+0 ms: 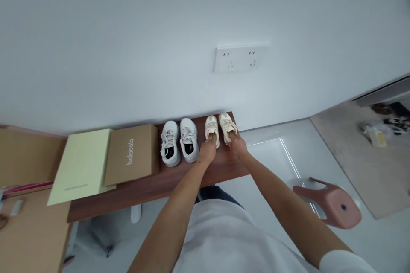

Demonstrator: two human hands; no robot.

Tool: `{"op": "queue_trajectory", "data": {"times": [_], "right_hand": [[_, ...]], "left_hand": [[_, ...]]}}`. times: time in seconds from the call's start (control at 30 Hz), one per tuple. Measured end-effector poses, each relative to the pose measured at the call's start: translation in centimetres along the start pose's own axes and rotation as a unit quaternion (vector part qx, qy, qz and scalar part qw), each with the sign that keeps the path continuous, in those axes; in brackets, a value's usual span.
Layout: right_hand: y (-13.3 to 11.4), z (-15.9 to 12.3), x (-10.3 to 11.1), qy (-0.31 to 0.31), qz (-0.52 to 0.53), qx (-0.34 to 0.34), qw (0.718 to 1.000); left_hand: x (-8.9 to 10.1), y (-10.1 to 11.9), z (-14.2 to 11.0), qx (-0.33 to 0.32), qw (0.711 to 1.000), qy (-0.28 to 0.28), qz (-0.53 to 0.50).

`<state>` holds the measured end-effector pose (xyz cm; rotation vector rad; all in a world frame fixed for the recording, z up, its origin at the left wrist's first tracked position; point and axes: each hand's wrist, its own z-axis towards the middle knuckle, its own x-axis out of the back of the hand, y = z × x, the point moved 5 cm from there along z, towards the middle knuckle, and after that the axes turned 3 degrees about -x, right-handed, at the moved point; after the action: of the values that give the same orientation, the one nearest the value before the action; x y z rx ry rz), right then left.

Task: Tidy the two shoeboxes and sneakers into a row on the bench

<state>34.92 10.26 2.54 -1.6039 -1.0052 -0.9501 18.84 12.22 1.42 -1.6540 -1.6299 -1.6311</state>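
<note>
Two small cream sneakers stand side by side at the right end of a brown wooden shelf point(221, 166), toes toward the wall. My left hand point(208, 150) grips the left cream sneaker point(212, 124) at its heel, fingers reaching into the opening. In the same way my right hand point(237, 145) holds the right cream sneaker point(226, 123), which is turned slightly outward. Left of them sit a larger white sneaker point(188, 132) and its mate point(169, 134), with dark insoles showing. My fingertips are partly hidden inside the cream shoes.
A brown shoebox point(128, 153) and a pale yellow box point(80, 166) stand on the shelf's left part. Cardboard point(32, 226) lies at far left. A socket panel point(241, 58) is on the wall. A pink stool point(341, 207) is on the floor at right.
</note>
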Motion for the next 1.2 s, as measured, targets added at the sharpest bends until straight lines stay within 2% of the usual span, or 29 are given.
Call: {"op": "queue_trajectory", "data": {"times": [0.13, 0.33, 0.43, 0.57, 0.7, 0.83, 0.9, 0.97, 1.07, 1.13, 1.2], "right_hand": [[-0.8, 0.5, -0.7, 0.005, -0.023, 0.004, 1.000], [-0.6, 0.6, -2.6, -0.062, -0.053, -0.028, 0.996], [-0.6, 0.4, -3.2, -0.070, -0.056, -0.028, 0.996], [-1.1, 0.2, -3.0, -0.051, -0.053, -0.006, 0.997], [-1.8, -0.2, -1.7, -0.015, -0.025, 0.008, 1.000], [-1.8, -1.9, -0.3, 0.034, 0.041, 0.046, 0.998], [-1.4, -3.6, -0.4, 0.048, 0.076, 0.055, 0.994], [-0.6, -5.7, -1.2, 0.048, 0.107, 0.043, 0.992], [0.8, -8.7, -3.2, 0.046, 0.149, -0.020, 0.987], [1.7, -9.7, -4.1, 0.066, 0.170, -0.076, 0.980], [2.2, -9.5, -4.3, 0.097, 0.184, -0.108, 0.972]], "left_hand": [[-0.1, 0.5, -0.2, 0.021, 0.998, -0.006, 0.058], [-0.7, 0.3, -0.3, 0.026, 0.996, -0.037, 0.079], [-0.9, 0.2, -0.1, 0.018, 0.997, -0.036, 0.072], [-0.9, 0.4, -0.1, 0.004, 0.997, -0.012, 0.078], [-0.4, 1.2, -1.0, 0.001, 0.997, 0.032, 0.071], [0.0, 2.4, -3.0, -0.035, 0.996, 0.079, -0.002], [-0.4, 2.5, -4.9, -0.058, 0.993, 0.082, -0.054], [-1.5, 2.1, -7.1, -0.059, 0.991, 0.068, -0.100], [-3.6, 0.6, -10.0, -0.002, 0.988, 0.037, -0.150], [-4.4, -0.3, -10.8, 0.049, 0.984, 0.036, -0.166], [-4.4, -0.7, -10.1, 0.082, 0.980, 0.056, -0.173]]}}
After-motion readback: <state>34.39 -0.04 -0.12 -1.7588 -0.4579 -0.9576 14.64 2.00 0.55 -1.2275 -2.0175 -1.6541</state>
